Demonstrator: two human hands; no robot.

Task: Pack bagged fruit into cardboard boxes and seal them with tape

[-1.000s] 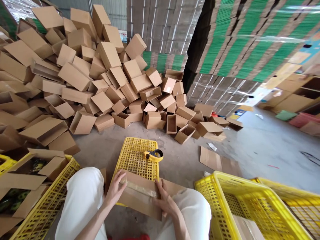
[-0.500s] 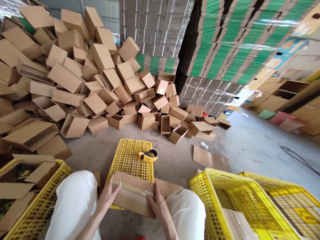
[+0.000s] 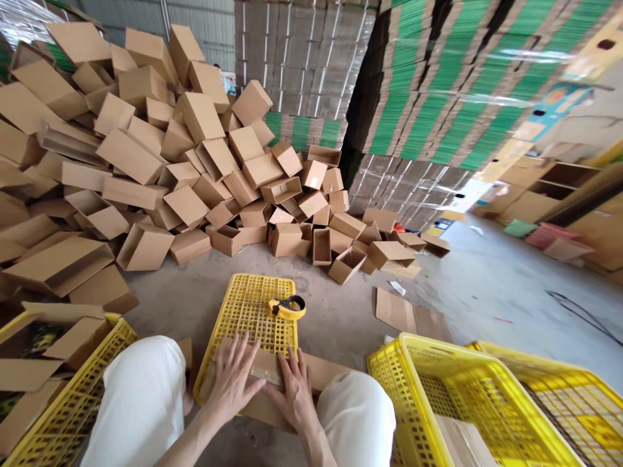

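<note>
A cardboard box (image 3: 265,408) with clear tape along its top lies between my knees, at the near end of an upturned yellow plastic crate (image 3: 250,288). My left hand (image 3: 232,383) rests flat on the left part of its top, fingers spread. Flat on the right part lies my right hand (image 3: 295,387), its fingers stretched forward. The two thumbs nearly meet, and both hands cover much of the top and the tape. Beyond them a yellow and black tape dispenser (image 3: 287,307) sits on the crate.
Yellow crates stand at my right, one (image 3: 409,370) with a taped box (image 3: 464,441) inside. At my left, another yellow crate (image 3: 114,357) holds open cartons. A heap of empty cardboard boxes (image 3: 185,204) spreads ahead, before stacks of flattened cartons (image 3: 428,84).
Both hands have moved from the box's ends inward onto its top and flattened there. The box sits slightly lower now. The tape dispenser stays on the crate.
</note>
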